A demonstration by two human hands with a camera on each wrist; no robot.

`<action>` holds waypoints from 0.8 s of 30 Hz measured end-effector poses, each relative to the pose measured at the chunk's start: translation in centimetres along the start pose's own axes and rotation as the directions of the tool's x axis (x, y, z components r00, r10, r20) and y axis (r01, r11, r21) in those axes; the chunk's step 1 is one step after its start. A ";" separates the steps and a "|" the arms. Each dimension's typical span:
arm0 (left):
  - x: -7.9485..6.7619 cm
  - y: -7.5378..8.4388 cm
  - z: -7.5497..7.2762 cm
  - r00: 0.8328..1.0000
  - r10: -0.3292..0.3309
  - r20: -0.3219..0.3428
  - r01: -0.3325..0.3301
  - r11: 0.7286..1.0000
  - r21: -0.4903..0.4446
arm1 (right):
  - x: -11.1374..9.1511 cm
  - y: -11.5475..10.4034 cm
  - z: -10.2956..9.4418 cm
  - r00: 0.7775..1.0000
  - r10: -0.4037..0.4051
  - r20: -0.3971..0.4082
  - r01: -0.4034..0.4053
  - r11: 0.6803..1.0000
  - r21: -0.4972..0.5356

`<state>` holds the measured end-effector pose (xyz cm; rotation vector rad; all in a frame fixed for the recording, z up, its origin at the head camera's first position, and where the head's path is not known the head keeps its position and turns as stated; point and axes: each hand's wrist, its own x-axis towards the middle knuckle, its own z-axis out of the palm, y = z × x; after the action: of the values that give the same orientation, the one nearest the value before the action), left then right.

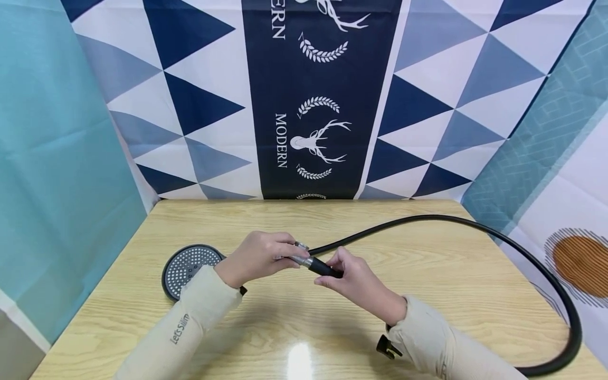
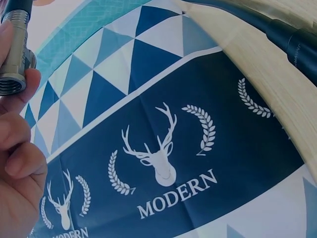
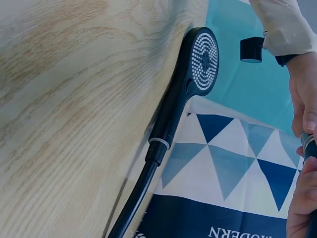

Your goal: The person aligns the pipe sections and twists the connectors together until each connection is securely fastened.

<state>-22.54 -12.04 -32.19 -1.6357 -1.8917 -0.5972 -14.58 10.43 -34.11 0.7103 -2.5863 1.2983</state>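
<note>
In the head view my left hand [image 1: 260, 258] pinches a silver metal fitting [image 1: 300, 259] with a threaded open end, seen closer in the left wrist view [image 2: 14, 59]. My right hand [image 1: 362, 282] grips a black cylindrical piece [image 1: 325, 268] that meets the fitting end to end. Whether the two are threaded together I cannot tell. A black handheld shower head [image 3: 204, 59] with a grey nozzle face lies left of my left hand; its handle is partly hidden by that hand in the head view. A black hose [image 3: 136, 196] joins its handle.
The hose [image 1: 427, 217] loops across the back and right of the wooden table [image 1: 228, 221], leaving view at the lower right. A patterned curtain [image 1: 209, 95] stands behind the table, with a teal cloth [image 1: 62, 158] on the left.
</note>
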 end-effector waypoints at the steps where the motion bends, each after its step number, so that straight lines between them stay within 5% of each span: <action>1: 0.0 0.0 0.0 1.000 0.000 0.004 0.000 1.000 0.000 | 0.0 0.0 0.0 1.000 0.004 -0.002 -0.004 1.000 0.001; 13: -0.2 -0.1 0.3 1.000 -0.001 0.011 0.001 1.000 0.014 | -0.1 0.5 0.2 0.996 -0.068 -0.057 0.069 0.997 0.015; 24: -0.2 -0.1 0.2 1.000 0.003 0.002 -0.003 1.000 0.017 | 0.1 0.6 0.4 0.997 -0.045 -0.057 0.048 0.998 0.051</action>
<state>-22.65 -12.08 -32.49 -1.6290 -1.8899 -0.5768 -14.97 10.42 -34.74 0.7281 -2.4852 1.3560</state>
